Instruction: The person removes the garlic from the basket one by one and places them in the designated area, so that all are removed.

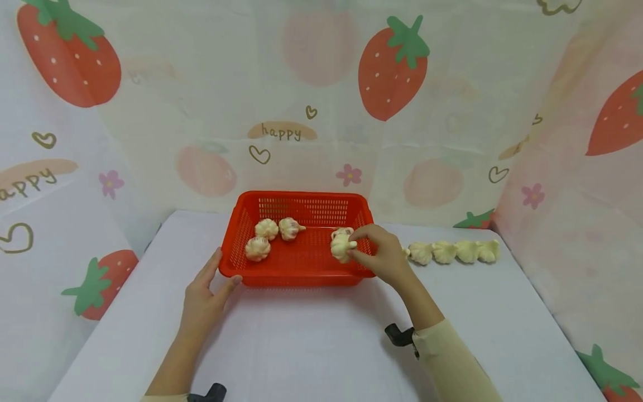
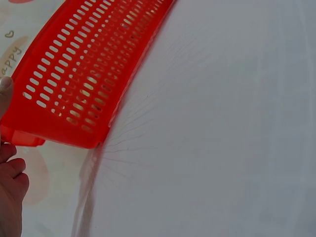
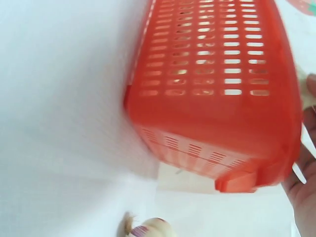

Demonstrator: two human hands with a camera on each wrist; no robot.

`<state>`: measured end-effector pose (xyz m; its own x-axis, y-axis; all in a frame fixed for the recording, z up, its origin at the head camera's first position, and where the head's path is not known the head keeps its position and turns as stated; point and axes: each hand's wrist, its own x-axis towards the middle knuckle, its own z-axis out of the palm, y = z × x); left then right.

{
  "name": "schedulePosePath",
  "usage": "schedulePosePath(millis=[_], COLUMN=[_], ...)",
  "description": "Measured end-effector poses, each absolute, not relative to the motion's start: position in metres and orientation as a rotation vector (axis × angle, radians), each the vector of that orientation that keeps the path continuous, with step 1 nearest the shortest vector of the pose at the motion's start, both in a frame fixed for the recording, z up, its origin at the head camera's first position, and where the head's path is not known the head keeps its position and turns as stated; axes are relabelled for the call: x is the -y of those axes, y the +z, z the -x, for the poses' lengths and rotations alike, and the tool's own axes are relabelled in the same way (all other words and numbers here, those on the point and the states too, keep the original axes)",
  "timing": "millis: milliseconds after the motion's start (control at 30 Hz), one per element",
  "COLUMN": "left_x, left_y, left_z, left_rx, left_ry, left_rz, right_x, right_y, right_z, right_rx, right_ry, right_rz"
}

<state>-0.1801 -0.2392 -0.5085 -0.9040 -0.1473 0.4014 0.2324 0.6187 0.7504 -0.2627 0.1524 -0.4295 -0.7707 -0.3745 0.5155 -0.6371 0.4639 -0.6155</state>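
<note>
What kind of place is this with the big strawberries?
Maybe an indoor filming corner: strawberry-print sheets hang behind and beside a white-covered table, and a black device, perhaps a camera, sits at each wrist.

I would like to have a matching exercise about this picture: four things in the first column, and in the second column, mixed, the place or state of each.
Column 1
1. left hand
2. right hand
3. group of three garlic bulbs
4. row of garlic bulbs

Column 2
A. on the table, right of the red basket
B. pinches a garlic bulb
C. grips the basket's left end
D. inside the basket, in its left part

Right pairs: 1-C, 2-B, 3-D, 4-A
</note>
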Motion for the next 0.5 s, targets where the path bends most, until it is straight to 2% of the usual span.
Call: schedulePosePath(millis=[200, 500], left_x=[0.239, 0.239], left_y=[-0.507, -0.507], left_z=[0.180, 0.180], left_rx=[2.413, 2.429], left_ry=[-1.209, -1.212], left_rz=[0.072, 0.060], right_x=[-0.157, -0.159], right_y=[-0.420, -0.384], right_z=[0.252, 0.211], right_rx=[2.246, 2.227], right_ry=[1.310, 1.328], right_rz=[-0.811, -0.680])
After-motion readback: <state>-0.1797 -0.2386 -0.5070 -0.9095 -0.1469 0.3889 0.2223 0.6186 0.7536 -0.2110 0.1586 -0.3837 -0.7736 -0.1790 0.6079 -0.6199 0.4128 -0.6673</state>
